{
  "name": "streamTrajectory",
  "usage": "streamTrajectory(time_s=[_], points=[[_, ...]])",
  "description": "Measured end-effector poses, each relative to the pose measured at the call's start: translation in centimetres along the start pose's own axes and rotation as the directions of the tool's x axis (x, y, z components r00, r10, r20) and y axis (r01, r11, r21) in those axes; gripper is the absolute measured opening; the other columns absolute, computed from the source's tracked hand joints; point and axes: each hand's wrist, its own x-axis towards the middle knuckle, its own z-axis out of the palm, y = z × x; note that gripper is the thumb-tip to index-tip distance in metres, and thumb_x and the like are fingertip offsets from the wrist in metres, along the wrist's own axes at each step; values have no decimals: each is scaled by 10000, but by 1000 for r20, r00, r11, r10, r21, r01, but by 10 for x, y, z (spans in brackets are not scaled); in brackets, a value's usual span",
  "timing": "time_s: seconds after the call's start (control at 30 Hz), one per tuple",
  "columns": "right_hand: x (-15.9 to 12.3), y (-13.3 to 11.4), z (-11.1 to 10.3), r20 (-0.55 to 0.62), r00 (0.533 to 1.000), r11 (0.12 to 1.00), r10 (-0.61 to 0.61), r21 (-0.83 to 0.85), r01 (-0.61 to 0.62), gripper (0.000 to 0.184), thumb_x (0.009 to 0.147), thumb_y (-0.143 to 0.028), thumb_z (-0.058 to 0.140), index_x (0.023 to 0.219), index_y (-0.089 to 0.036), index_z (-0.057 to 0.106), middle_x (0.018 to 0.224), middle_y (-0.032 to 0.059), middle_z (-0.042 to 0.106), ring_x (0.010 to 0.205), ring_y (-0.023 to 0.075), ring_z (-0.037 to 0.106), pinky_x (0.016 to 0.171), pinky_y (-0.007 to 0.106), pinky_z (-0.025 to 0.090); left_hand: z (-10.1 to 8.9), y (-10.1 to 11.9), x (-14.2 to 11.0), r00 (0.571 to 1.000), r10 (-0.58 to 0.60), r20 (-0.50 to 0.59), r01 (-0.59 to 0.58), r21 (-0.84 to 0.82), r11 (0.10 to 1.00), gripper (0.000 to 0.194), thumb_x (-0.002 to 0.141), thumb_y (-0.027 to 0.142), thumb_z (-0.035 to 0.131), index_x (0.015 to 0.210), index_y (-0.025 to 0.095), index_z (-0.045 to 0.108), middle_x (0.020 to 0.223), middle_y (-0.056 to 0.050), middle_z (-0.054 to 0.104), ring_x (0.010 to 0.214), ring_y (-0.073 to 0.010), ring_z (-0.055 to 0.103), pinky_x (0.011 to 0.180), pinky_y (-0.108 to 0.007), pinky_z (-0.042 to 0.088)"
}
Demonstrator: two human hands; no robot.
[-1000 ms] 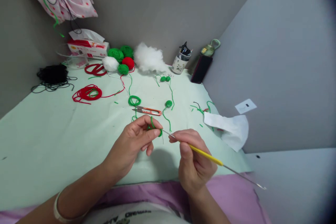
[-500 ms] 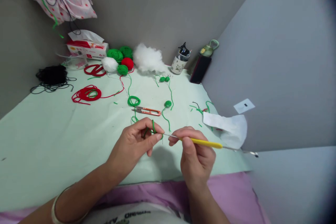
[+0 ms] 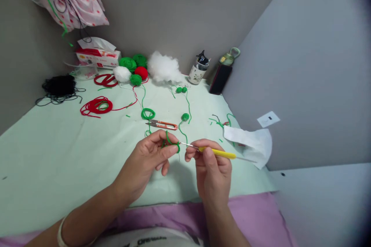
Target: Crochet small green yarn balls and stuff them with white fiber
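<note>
My left hand (image 3: 153, 158) pinches a small piece of green crochet work (image 3: 177, 147) between thumb and index finger, with green yarn looped over the index finger. In my right hand (image 3: 213, 170) is a crochet hook (image 3: 222, 153) with a yellow handle, held like a pen. Its thin metal tip points left and meets the green work at my left fingertips; the exact stitch is too small to make out. Just beyond my hands lie orange thread snips (image 3: 164, 124), a coil of green yarn (image 3: 148, 114) and a small green crocheted ball (image 3: 185, 117) with a yarn tail.
Behind are yarn balls (image 3: 127, 64), white stuffing (image 3: 164, 67), a tissue box (image 3: 100, 58), a pen cup (image 3: 198, 71), a bottle (image 3: 228, 57) and a phone (image 3: 220, 80). Red yarn (image 3: 97, 106) and black yarn (image 3: 59, 85) lie left. White paper (image 3: 255, 142) and yarn scraps are right.
My right hand and the crochet hook have shifted slightly left, and the hook's angle has changed. More of the green work shows at my left fingertips. The view has tilted slightly.
</note>
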Motion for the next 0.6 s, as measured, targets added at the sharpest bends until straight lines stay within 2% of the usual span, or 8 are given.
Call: streamTrajectory(time_s=[0.43, 0.6], points=[[-1, 0, -2, 67, 996, 997, -52, -59, 56, 188, 1000, -280, 618, 976, -221, 794, 831, 30, 743, 710, 120, 683, 664, 251, 576, -2, -1, 0, 1000, 2, 11, -1, -25, 1000, 131, 870, 311, 787, 877, 191, 735, 831, 50, 584, 475, 2, 358, 468, -142, 460], [-2, 1, -4, 90, 991, 983, -98, -146, 110, 200, 1020, -255, 579, 1013, -235, 777, 857, 29, 739, 746, 134, 674, 687, 277, 558, -3, -3, 0, 1000, 8, 7, -8, 9, 1000, 136, 876, 320, 780, 875, 195, 728, 848, 45, 611, 476, -2, 375, 475, -152, 456]])
